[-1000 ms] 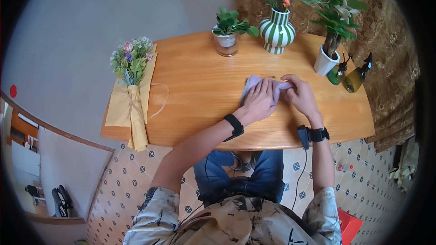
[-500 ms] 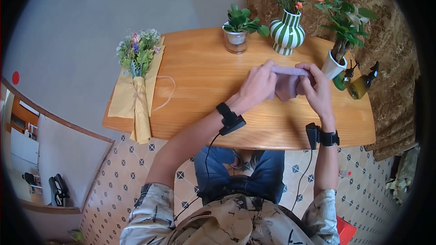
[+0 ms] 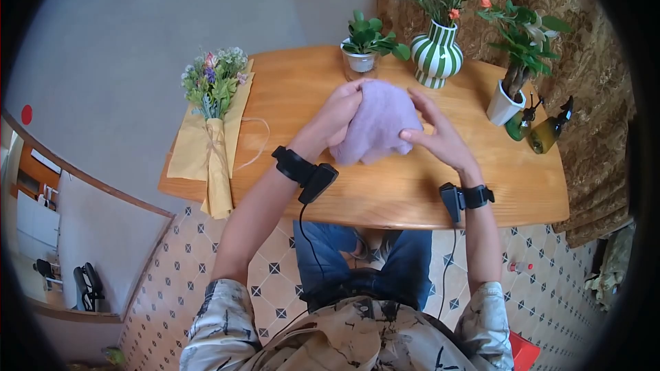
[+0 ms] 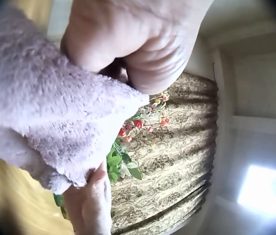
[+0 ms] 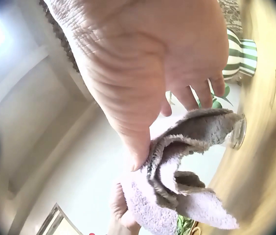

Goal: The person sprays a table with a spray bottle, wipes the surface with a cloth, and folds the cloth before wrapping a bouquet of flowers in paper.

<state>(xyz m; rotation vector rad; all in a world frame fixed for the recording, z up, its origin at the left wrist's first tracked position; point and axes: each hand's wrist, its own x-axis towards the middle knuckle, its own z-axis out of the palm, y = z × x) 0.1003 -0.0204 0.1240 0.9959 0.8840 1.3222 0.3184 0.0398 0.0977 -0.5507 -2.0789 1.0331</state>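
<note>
A lilac fluffy cloth (image 3: 381,120) hangs in folds above the table, between both hands. My left hand (image 3: 337,115) grips its upper left edge, thumb and curled fingers pinching it in the left wrist view, where the cloth (image 4: 55,103) drapes down. My right hand (image 3: 443,139) is at the cloth's right side with fingers spread and the thumb reaching its near edge. In the right wrist view, the right hand's fingers (image 5: 192,95) extend loosely beside the cloth (image 5: 152,205), whose several folded layers show a greyish inner side.
On the wooden table (image 3: 289,185), a paper-wrapped bouquet (image 3: 214,137) lies at left. Along the back stand a small potted plant (image 3: 361,60), a green-striped vase (image 3: 437,55) with flowers, and a white-potted plant (image 3: 507,104). Two spray bottles (image 3: 546,136) are at the right edge.
The cloth was pressed on the table under the left hand, then lifted. It has since moved left and turned its broad side up; the right hand's fingers have spread from their hold.
</note>
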